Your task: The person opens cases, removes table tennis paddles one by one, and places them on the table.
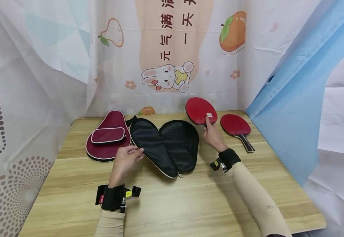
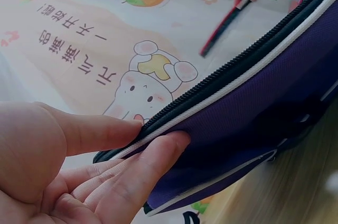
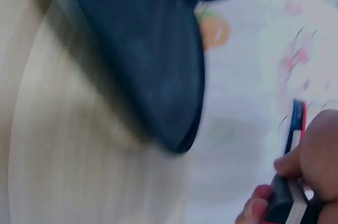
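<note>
A table tennis paddle case [image 1: 179,141] lies spread open mid-table, its black lining facing up. My left hand [image 1: 127,158] pinches the case's left edge between thumb and fingers; the left wrist view shows the zipper and white piping there, over a dark purple outer side [image 2: 248,108]. To the right of the case, my right hand [image 1: 214,135] grips a red table tennis paddle [image 1: 199,110] near its handle, raised above the table. Edge-on, the same paddle [image 3: 297,123] appears in the right wrist view, where the case is blurred.
A second red paddle [image 1: 235,125] lies at the table's right, handle toward the front. On the left rests a maroon paddle case [image 1: 103,151] with a small zipped pocket [image 1: 108,135]. Behind the wooden table [image 1: 172,207] hangs a printed curtain [image 1: 172,39].
</note>
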Available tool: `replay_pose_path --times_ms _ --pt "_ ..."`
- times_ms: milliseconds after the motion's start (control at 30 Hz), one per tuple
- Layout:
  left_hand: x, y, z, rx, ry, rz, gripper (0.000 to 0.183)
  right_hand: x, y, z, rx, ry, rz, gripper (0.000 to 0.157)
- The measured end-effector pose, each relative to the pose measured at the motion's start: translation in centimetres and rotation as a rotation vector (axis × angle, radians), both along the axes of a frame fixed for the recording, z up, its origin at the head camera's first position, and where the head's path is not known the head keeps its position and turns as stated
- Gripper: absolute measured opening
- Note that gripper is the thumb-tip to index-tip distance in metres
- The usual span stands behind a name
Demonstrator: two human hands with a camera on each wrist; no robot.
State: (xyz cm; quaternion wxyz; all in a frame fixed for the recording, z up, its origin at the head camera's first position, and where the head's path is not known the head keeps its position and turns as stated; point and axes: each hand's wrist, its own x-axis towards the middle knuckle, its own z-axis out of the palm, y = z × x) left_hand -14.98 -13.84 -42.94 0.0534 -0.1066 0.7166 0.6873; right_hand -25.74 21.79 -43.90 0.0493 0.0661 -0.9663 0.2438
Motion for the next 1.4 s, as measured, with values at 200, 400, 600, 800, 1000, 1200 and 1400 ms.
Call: replay_pose_path --times_ms 200,400,600,800,1000,1200,1400 --pt "0.1 -0.3 0.0 0.003 0.003 0.002 0.027 -2.1 1.9 -1.8 0.075 -0.121 -0.056 0.065" --pt "0.3 -0.3 0.2 -0.007 0.014 -0.001 0.028 -3.1 3.1 -3.8 0.164 -0.229 -0.086 0.065" --pt "0.3 -0.4 0.0 -0.019 0.005 0.002 0.028 -3.2 3.7 -5.3 0.197 -0.327 -0.107 0.066" --pt "0.3 -0.6 -0.1 -0.003 0.013 0.005 0.027 -3.3 3.9 -5.6 0.175 -0.348 -0.131 0.067" --pt "0.4 -0.7 0.0 -0.006 0.008 -0.004 0.027 -3.5 4.0 -5.3 0.138 -0.351 -0.15 0.066" --pt "0.4 -0.6 0.0 -0.021 0.001 -0.003 0.027 -3.4 4.1 -5.2 0.127 -0.334 -0.182 0.063" --pt "0.4 -0.5 0.0 -0.025 0.005 -0.006 0.027 -3.1 4.0 -5.2 0.136 -0.329 -0.22 0.061"
